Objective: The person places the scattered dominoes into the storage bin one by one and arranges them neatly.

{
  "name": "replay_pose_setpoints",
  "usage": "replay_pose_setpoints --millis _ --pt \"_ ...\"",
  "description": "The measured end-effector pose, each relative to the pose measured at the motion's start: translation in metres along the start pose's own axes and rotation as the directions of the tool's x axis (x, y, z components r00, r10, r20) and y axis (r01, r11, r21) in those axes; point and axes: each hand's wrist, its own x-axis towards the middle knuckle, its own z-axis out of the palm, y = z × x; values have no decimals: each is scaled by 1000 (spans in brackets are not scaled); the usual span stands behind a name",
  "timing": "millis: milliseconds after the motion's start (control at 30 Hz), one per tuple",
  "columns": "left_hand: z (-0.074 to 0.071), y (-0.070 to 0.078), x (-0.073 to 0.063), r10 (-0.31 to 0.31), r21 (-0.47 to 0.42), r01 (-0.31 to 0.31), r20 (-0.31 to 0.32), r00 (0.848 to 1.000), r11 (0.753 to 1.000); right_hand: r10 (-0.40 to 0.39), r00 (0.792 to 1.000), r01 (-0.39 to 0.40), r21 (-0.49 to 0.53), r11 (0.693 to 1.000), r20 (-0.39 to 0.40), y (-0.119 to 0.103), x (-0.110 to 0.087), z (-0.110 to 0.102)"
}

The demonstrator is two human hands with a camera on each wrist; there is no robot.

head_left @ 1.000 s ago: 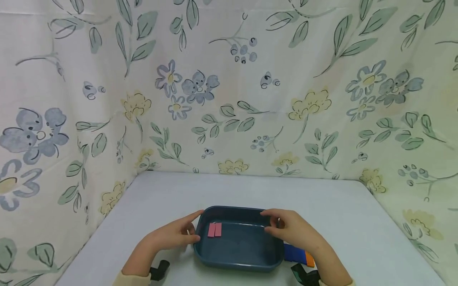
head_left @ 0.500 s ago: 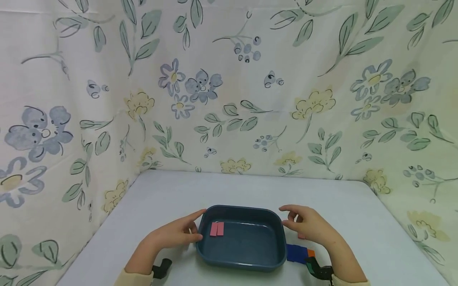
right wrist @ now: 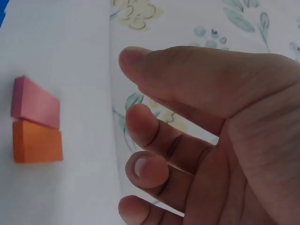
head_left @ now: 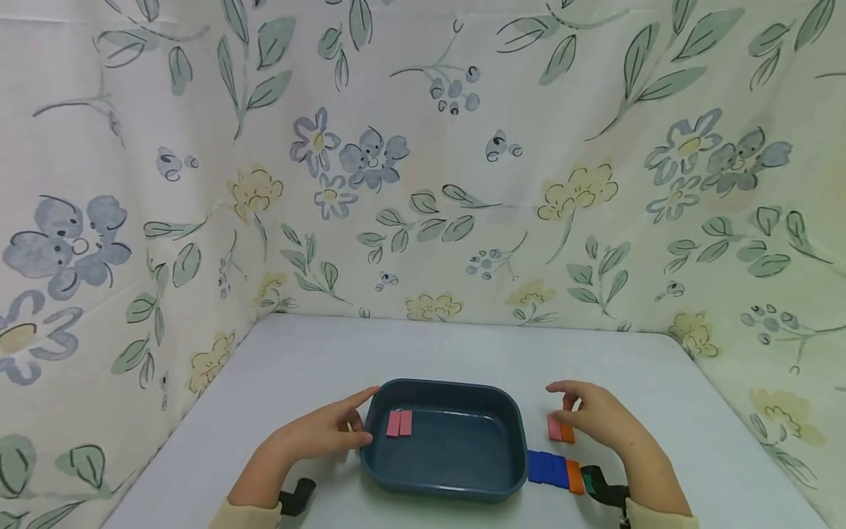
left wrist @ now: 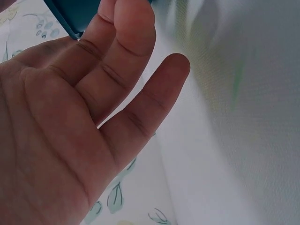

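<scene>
A dark blue rectangular tray (head_left: 456,494) stands on the white table, with two small pink blocks (head_left: 399,423) lying side by side in its left part. My left hand (head_left: 324,430) rests at the tray's left side, index fingertip at the far corner and thumb at the near rim. To the tray's right, my right hand (head_left: 601,415) hovers above another pink block (head_left: 554,427) and an orange block (head_left: 568,433). Those two blocks sit against each other. In the right wrist view, nothing lies between the thumb (right wrist: 159,70) and loosely bent fingers.
Beside the tray's right wall, blue blocks (head_left: 547,469) lie in a row that ends in an orange block (head_left: 575,477). A floral curtain (head_left: 423,184) hangs behind the table and along both sides. Both wrists wear dark straps.
The right hand has moved from over the tray's right rim out to the right, uncovering the pink and orange blocks on the table. The left hand has stayed at the tray.
</scene>
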Motion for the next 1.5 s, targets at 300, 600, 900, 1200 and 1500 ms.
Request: replay_pose_setpoints --millis 300,600,900,1200,1500 --pt "-1 0 0 -3 0 3 -1 1000 1000 96 993 -97 3 995 72 14 2 2" --pt "0 -2 0 -3 -14 3 -2 1000 1000 115 990 -116 11 993 82 24 2 8" --pt "0 0 -1 -5 -11 5 -5 1000 1000 132 988 -132 6 991 79 29 5 13" --pt "0 -1 0 -12 -9 12 -7 1000 1000 145 986 -147 15 989 86 28 6 14" --pt "1 -2 0 2 -4 -2 -13 1000 1000 129 989 -130 7 991 75 28 4 16"
